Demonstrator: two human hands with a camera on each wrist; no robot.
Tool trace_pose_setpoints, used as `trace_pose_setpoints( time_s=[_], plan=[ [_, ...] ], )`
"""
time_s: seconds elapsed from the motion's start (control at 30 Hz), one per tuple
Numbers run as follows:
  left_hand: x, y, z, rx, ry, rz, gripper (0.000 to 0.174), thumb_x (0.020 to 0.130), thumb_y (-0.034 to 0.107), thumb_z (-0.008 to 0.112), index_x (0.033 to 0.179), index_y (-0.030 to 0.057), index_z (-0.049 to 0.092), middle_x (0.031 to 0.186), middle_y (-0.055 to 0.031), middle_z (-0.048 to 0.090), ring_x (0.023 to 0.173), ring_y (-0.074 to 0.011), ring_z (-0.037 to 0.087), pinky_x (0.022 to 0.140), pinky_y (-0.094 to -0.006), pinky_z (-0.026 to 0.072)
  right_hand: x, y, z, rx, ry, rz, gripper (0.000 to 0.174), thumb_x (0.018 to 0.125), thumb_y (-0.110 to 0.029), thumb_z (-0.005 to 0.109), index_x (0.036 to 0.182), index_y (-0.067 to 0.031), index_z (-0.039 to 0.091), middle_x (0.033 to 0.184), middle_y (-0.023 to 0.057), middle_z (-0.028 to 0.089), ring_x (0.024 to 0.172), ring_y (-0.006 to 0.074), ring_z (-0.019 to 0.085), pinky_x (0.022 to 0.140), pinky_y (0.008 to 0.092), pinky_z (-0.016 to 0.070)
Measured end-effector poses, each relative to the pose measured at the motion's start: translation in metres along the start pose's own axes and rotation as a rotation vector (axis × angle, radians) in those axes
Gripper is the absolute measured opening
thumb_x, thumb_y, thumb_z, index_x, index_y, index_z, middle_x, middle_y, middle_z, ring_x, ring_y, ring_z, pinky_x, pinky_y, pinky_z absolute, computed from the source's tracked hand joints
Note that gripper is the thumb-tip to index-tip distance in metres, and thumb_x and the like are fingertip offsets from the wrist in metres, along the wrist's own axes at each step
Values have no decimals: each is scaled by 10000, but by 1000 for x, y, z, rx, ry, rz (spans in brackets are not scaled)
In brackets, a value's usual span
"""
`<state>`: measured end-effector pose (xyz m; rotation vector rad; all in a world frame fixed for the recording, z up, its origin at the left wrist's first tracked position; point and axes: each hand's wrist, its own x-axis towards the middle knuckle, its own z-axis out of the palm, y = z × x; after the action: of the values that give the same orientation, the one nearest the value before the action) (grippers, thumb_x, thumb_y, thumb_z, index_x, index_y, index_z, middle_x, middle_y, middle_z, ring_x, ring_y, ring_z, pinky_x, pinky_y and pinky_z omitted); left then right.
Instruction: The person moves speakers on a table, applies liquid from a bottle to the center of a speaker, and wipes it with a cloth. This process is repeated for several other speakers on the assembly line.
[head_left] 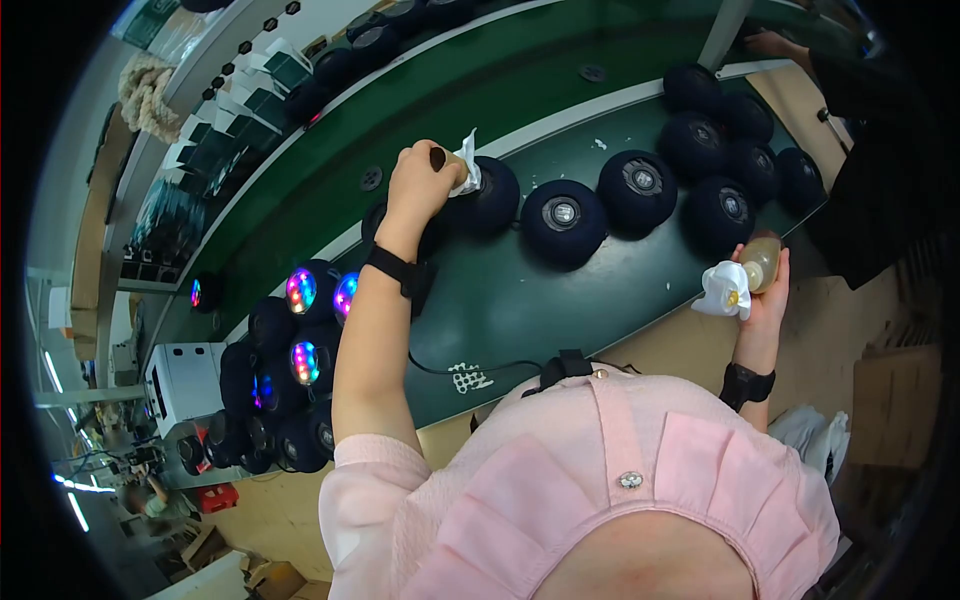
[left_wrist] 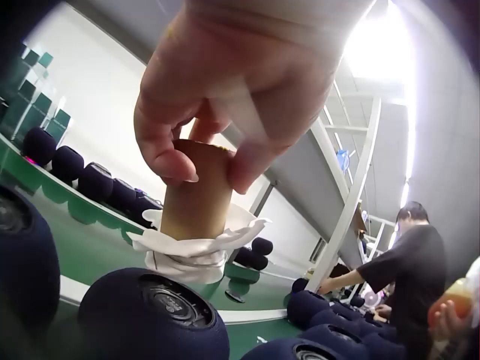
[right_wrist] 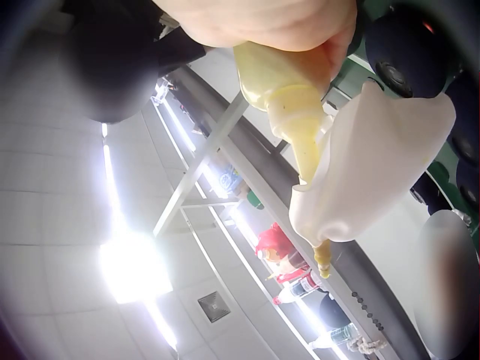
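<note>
- The head camera sat above the person and looked steeply down over the green bench [head_left: 520,300] from a middle distance.
- The left wrist camera sat just under the left hand [left_wrist: 240,82], very near. It faced up past the tube [left_wrist: 196,191] and along the bench.
- The right wrist camera sat just under the right hand [right_wrist: 270,22]. It faced up at the ceiling lights [right_wrist: 131,270], with the bottle [right_wrist: 289,97] close in front.
- Head and left wrist views shared the tube, the speakers [head_left: 563,222] and a worker in black [left_wrist: 409,270].
- Head and right wrist views shared the bottle.

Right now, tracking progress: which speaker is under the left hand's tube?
The row's end speaker, below the left hand's cloth-wrapped tube; its neighbours sit untouched.
</note>
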<state>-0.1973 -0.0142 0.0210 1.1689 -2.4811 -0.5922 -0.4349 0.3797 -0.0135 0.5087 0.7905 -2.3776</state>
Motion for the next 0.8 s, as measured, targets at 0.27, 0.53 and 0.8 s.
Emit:
trace_pose_setpoints(
  time_s=[0.27,0.53,0.8],
  plan=[
    [7,4,14,24,-85,14,402,709,236,616,1023,1,527,975,-217,596,934,-348,577,825,-388,455,0,-6,-18,30,-9,-7,418,875,-419,507,1045,-37,511,937,171,566,866,323,559,757,428,503],
    [11,7,11,63,-102,24,435,700,230,615,1048,-9,513,955,-222,611,920,-354,587,813,-386,458,10,-5,-15,11,-16,13,424,875,-431,495,1036,-40,523,949,160,574,860,320,564,761,420,500],
    [15,11,15,25,-156,-3,436,695,223,606,1037,-25,500,965,-230,596,928,-357,581,815,-390,457,14,-3,-17,24,-28,33,426,875,-436,493,1047,-47,524,954,159,577,862,316,564,764,417,500]
  ],
)
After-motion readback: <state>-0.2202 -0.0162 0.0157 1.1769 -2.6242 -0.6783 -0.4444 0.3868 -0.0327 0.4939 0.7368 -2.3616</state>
